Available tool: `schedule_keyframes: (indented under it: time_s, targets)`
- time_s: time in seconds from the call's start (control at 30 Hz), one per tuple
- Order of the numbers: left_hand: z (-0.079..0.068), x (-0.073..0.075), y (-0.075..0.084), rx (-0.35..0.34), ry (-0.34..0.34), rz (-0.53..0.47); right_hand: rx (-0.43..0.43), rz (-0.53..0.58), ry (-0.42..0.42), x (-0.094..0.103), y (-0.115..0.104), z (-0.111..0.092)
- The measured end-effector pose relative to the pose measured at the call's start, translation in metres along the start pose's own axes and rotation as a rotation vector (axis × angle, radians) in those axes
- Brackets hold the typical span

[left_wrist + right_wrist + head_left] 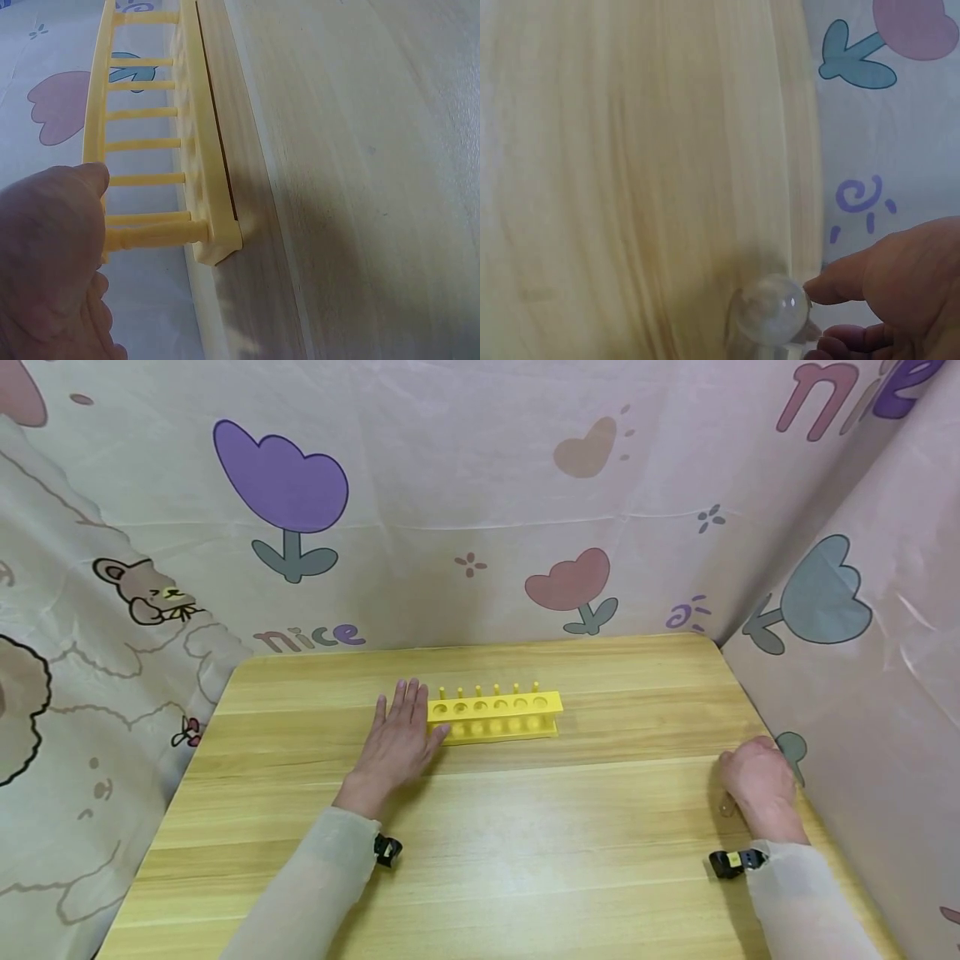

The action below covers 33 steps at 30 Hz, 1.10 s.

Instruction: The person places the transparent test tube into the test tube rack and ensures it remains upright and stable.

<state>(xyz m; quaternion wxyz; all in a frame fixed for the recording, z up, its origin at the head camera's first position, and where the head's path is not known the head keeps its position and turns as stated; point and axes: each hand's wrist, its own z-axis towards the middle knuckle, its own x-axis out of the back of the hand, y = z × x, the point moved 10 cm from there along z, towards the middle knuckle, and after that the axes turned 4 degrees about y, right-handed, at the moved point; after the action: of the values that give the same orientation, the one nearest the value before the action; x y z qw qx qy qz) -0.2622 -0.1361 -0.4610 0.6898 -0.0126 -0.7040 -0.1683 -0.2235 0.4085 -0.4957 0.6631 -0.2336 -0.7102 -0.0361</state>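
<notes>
Pale curtains (450,460) (tulip-printed) around a wood-grain tabletop (555,835).

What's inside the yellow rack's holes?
The yellow rack shows six holes, nothing standing in them; the left hand hides its left end in the head view.

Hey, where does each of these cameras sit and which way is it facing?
Head: on the head, facing forward and down at the table and printed backdrop; left hand, right hand and sleeves show.
Left wrist: on that wrist, facing along the yellow rack; part of the left hand shows.
Right wrist: on that wrist, facing the table and a clear rounded object; part of the right hand shows.
Head and left wrist share the yellow rack.
</notes>
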Motion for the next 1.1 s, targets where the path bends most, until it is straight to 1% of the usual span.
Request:
schedule_keyframes:
  time_s: [0.17, 0.4, 0.53, 0.77, 0.93, 1.1]
  targets:
    - [0.0, 0.002, 0.001, -0.01, 0.021, 0.002, 0.026, -0.03, -0.05, 0.002, 0.003, 0.0]
    - [0.0, 0.002, 0.001, -0.013, 0.021, 0.01, 0.002, -0.035, -0.147, -0.006, 0.002, -0.001]
    - [0.0, 0.002, 0.002, -0.013, 0.009, 0.017, 0.002, -0.036, -0.167, -0.009, -0.003, -0.002]
    - [0.0, 0.004, 0.004, -0.015, 0.015, -0.003, -0.024, -0.066, -0.18, -0.012, -0.008, 0.001]
    - [0.0, 0.004, 0.004, -0.011, 0.012, -0.002, -0.027, -0.074, -0.151, -0.01, -0.011, 0.003]
    - [0.0, 0.004, 0.003, -0.006, 0.01, 0.006, 0.009, -0.013, -0.126, -0.006, -0.022, 0.001]
